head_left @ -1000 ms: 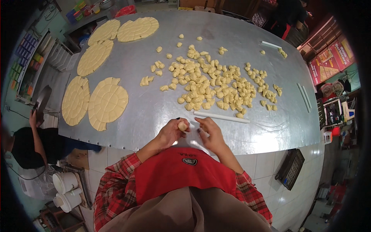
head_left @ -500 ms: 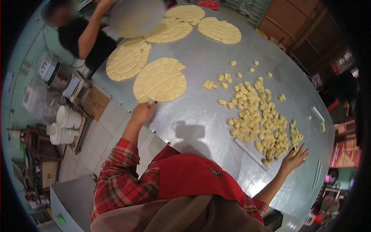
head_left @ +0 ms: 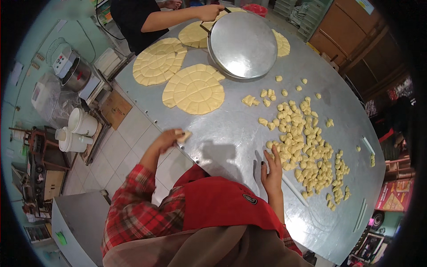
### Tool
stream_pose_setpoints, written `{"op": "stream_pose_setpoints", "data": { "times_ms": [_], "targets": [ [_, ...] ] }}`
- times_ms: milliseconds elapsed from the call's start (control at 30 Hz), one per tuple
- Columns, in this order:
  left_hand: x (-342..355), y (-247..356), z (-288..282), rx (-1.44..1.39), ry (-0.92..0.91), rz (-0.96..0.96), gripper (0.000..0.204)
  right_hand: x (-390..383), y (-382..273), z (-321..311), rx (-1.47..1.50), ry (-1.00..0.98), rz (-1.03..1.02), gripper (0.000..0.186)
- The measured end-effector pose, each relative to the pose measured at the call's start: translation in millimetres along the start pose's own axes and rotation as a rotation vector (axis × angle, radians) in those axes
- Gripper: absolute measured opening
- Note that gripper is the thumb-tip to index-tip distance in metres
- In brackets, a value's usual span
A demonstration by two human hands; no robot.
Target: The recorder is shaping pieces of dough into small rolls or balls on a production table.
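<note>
My left hand [head_left: 169, 140] is closed on a small pale dough piece [head_left: 185, 135] at the table's front edge. My right hand [head_left: 272, 167] is open, fingers apart, just left of the heap of small yellow dough lumps [head_left: 299, 138]. Beside it, partly behind that hand, lies a white rod [head_left: 294, 191] on the metal table [head_left: 213, 133]. Beyond my left hand lie flattened yellow dough rounds scored into segments [head_left: 193, 89] [head_left: 155, 62], others partly covered by a large round metal pan [head_left: 241, 43].
A co-worker in a dark top [head_left: 133, 24] grips the pan's handle across the table. On the left stand a mixer [head_left: 73, 73], white buckets [head_left: 82, 122] and a metal cabinet [head_left: 75, 222]. More rods [head_left: 361, 213] lie at the right.
The co-worker's metal pan has come down over the far dough rounds. My right hand has moved left from the right edge of the lumps; my left hand shifted a little toward me.
</note>
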State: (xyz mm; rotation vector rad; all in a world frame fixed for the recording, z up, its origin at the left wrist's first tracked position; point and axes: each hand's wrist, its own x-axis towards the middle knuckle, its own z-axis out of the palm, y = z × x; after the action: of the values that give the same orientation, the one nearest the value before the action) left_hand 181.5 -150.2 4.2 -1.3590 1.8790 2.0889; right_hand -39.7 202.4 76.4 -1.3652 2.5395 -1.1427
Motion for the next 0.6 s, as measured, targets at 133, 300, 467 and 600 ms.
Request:
{"op": "stream_pose_setpoints", "data": {
  "times_ms": [133, 300, 467, 600],
  "targets": [
    [-63, 19, 80, -0.504, -0.429, -0.193, 0.041, 1, -29, 0, 0.175, -0.157, 0.015, 0.043],
    [-79, 83, 150, -0.007, -0.739, 0.141, 0.027, 25, -71, 5, 0.024, -0.226, -0.274, 0.047],
    [-58, 82, 167, 0.387, -0.893, 0.202, 0.013, 6, -63, 23, -0.121, -0.534, -0.188, 0.043],
    [-52, 69, 183, 0.392, -0.895, 0.189, 0.019, -10, -56, 20, -0.179, -0.431, -0.104, 0.04]
  ]
}}
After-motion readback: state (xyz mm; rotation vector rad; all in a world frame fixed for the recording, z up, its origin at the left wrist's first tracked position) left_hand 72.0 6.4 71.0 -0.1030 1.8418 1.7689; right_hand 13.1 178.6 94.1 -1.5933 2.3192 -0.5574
